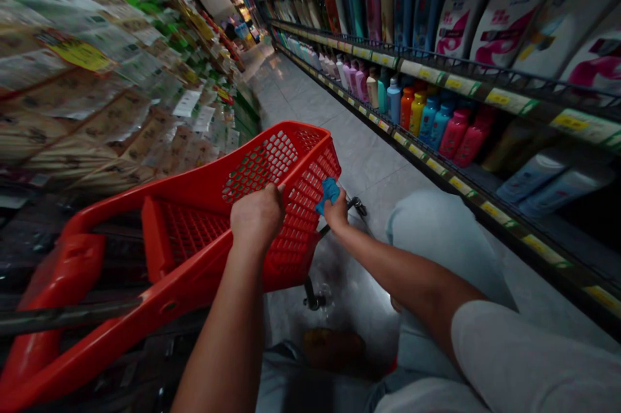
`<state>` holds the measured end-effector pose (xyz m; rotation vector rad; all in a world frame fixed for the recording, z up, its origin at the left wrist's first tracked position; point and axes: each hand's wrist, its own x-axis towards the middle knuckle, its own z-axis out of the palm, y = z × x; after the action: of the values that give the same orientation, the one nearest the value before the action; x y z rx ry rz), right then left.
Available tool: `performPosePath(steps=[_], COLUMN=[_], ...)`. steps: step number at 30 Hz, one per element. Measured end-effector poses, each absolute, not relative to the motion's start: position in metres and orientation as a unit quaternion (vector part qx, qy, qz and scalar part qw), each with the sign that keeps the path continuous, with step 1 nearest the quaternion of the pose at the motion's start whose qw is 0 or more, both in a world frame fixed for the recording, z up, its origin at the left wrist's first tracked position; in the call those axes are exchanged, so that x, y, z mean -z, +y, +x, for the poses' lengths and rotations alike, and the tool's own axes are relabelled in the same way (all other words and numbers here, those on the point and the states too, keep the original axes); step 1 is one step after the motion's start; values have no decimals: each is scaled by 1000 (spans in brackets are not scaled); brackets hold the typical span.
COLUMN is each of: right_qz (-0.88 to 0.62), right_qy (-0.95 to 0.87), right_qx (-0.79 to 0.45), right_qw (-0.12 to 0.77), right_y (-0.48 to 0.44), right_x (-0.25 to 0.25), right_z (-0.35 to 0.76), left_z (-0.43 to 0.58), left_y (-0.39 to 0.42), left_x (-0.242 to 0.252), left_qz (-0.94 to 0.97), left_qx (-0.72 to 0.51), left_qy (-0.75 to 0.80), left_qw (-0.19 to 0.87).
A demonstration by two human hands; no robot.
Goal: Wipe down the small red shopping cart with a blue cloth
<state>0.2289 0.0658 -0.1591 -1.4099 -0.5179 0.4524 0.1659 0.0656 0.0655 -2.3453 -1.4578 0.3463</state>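
Observation:
A red plastic shopping cart [184, 183] stands in front of me, with mesh walls and black wheels. My left hand [257, 215] is closed around the near top rim of its basket. In my right hand [336, 209] is a crumpled blue cloth [328, 193], pressed against or held close to the cart's mesh side; whether it touches the mesh I cannot tell. The fingers of the right hand are wrapped around the cloth and partly hidden by it. The visible part of the cart's basket shows bare red mesh.
Shelves on the right hold shampoo bottles [456, 18] and small colourful bottles [417, 112] above yellow price tags. Packaged goods [97, 89] are stacked along the left, blurred. A grey tiled floor [301, 86] runs down the aisle. My bent knee [436, 232] is beside the cart.

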Motion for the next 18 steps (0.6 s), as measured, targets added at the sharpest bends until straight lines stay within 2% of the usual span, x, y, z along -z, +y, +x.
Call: performPosePath(steps=[6,10,12,14,18], right_qz=[-552,-630,-640,-611,-543], right_qy=[-407,-290,-302,-397,-593], right_qx=[-173,-204,-202,-180,-165], right_qw=[707,691,677,661,571], right_y=[59,78,74,58,28], right_x=[113,98,97,99,113], right_z=[215,252,245,215,166], left_z=[159,133,123,120,120], left_y=[60,46,40,37,36], left_x=[-80,-103,-109,-109,-102], left_qz=[-842,-784,-758,-759,-773], left_qx=[-134,-209,-224,-213,-188], left_qy=[-497,-564,-589,-584,-562], left_qw=[160,155,171,191,226])
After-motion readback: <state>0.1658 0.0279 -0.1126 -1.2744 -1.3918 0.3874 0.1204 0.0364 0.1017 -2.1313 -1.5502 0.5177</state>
